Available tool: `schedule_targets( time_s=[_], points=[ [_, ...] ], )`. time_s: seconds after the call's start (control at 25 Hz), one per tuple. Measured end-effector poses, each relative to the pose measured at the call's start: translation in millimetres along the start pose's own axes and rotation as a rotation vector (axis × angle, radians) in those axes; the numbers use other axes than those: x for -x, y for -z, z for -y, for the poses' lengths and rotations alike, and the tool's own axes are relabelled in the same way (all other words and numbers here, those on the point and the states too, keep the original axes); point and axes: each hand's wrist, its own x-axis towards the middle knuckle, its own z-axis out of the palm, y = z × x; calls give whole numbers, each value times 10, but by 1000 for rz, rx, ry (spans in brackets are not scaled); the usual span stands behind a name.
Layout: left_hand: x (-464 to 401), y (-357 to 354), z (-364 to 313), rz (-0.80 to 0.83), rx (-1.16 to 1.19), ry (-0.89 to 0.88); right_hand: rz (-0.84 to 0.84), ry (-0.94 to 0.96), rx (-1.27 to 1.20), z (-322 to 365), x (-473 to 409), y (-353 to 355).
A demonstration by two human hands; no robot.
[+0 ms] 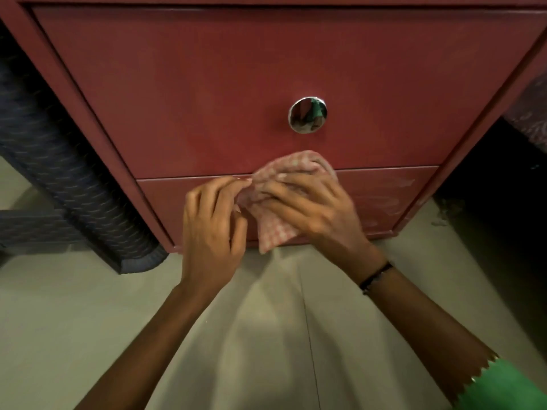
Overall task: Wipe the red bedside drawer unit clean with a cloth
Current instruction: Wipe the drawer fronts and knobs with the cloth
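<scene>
Head view: the red drawer unit (207, 93) fills the top of the pic. It stands on a pale floor (88, 321). 2 drawer fronts show. The big upper drawer (177, 84) has 1 round shiny knob (307, 114) a bit right of its middle. The lower drawer (381, 196) is short, w/ pale scuff marks near its right edge.

The pink checked cloth (275, 229) is bunched up in front of the thin gap between the 2 drawers, below the knob. Its top lies over the bottom edge of the upper drawer. Its loose tail hangs down near the bottom edge of the unit.

The right hand (310, 208) is spread over the cloth and presses it, fingers bent around the bunch. A dark band (376, 276) sits on that wrist, and a green sleeve (503, 386) shows at the bottom right corner. The left hand (211, 229) is just beside it, pinching the left edge of the cloth w/ its fingertips (245, 180).

Left of the unit a dark woven thing (59, 173) stands close to its side. Right of the unit there is a dark gap. The floor in front, under the arms, is open.
</scene>
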Motion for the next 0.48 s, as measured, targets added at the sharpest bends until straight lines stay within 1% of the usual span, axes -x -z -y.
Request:
schedule_targets(
  time_s=[0.04, 0.08, 0.16, 0.24, 0.32, 0.4, 0.48],
  points=[
    [-15, -18, -7, 21, -12, -52, 7, 57, 30, -4, -74, -18],
    [-23, -36, -11, 39, -26, -103, 26, 72, 58, -60, -43, -15],
    [-38, -54, 1, 62, -64, -174, 46, -2, 87, -201, 233, 41],
    [-58, -70, 5, 78, -58, -192, 59, -176, 75, -434, 693, 216],
    [-61, -103, -26, 108, 42, -176, 61, -436, 57, -658, 1041, 424],
    [-61, -154, -81, 142, 182, -127, -25, -643, 217, -700, 1209, 485],
    [-64, -229, -117, 161, 271, -70, -52, -744, 263, -584, 1309, 381]
  ],
)
